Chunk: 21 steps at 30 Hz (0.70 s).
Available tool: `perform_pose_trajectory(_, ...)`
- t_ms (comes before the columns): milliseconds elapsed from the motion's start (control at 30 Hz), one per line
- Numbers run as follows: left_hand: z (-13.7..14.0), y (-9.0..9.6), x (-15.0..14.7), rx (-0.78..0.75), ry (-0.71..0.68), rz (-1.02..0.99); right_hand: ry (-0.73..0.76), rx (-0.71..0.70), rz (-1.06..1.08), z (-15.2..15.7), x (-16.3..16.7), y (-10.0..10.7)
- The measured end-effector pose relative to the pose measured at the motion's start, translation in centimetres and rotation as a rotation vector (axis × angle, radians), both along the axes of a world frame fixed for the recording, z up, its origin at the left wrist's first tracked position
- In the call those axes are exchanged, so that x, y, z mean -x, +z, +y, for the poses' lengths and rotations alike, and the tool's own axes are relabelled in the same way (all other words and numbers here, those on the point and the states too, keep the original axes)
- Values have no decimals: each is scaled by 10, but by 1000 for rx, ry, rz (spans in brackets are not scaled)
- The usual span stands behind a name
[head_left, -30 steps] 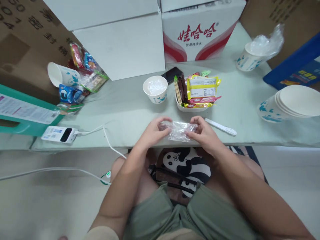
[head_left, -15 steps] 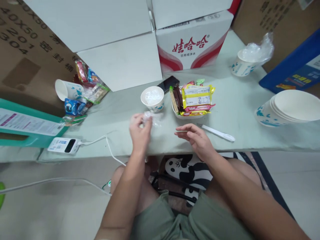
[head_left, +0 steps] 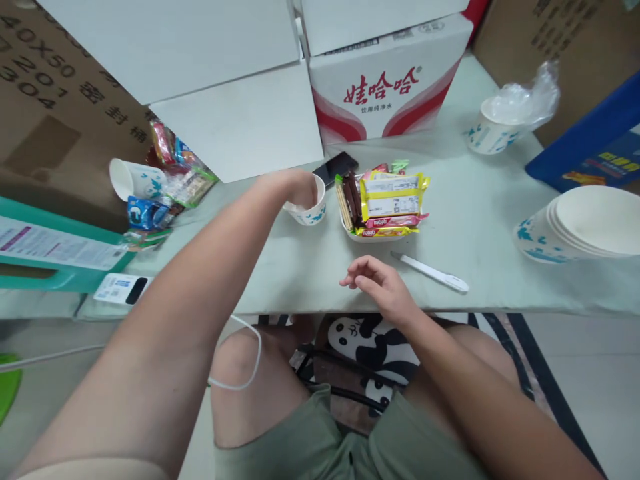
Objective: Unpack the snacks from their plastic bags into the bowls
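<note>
My left hand point(head_left: 301, 189) reaches down into a white paper cup point(head_left: 312, 217) with a blue leaf print. Its fingers are inside the cup, so I cannot see whether they hold the clear plastic. Over the front of the table, my right hand point(head_left: 379, 283) hovers with loosely curled fingers apart and nothing in them. Beyond it stands a white container point(head_left: 373, 238) packed with wrapped wafer snacks point(head_left: 393, 198). A white utility knife point(head_left: 434, 273) lies to the right of that hand.
A black phone point(head_left: 341, 167) lies behind the cup. A stack of paper cups point(head_left: 540, 230) lies tilted at right; another cup point(head_left: 490, 133) holds clear plastic. At left are a tipped cup point(head_left: 140, 180), snack packets point(head_left: 145, 212) and a power bank point(head_left: 120, 289). White boxes point(head_left: 240, 127) stand behind.
My left hand has moved from in front of the cup, where it held crumpled clear plastic, up into the cup. My right hand has shifted slightly toward me and stays empty.
</note>
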State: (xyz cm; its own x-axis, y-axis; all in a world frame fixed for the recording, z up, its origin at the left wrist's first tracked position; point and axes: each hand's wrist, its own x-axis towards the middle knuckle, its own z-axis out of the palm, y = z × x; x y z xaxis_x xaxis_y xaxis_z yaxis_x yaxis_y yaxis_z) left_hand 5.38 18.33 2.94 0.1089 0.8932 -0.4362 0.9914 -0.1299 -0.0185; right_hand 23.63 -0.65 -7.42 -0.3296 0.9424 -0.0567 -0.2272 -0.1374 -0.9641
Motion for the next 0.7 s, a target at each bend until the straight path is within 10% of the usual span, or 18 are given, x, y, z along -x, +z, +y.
perform_pose_trajectory(233,15,-16,0,246,319,-208,-1,43,-25,4,-3,1)
perform_pose_trajectory(500,3,-1,49,-352,106,-567,-13,24,-103,0,-1,-2)
perform_pose_trajectory(700,-10,-22,186,-749,513,-317,9,2,-209,-9,3,-8)
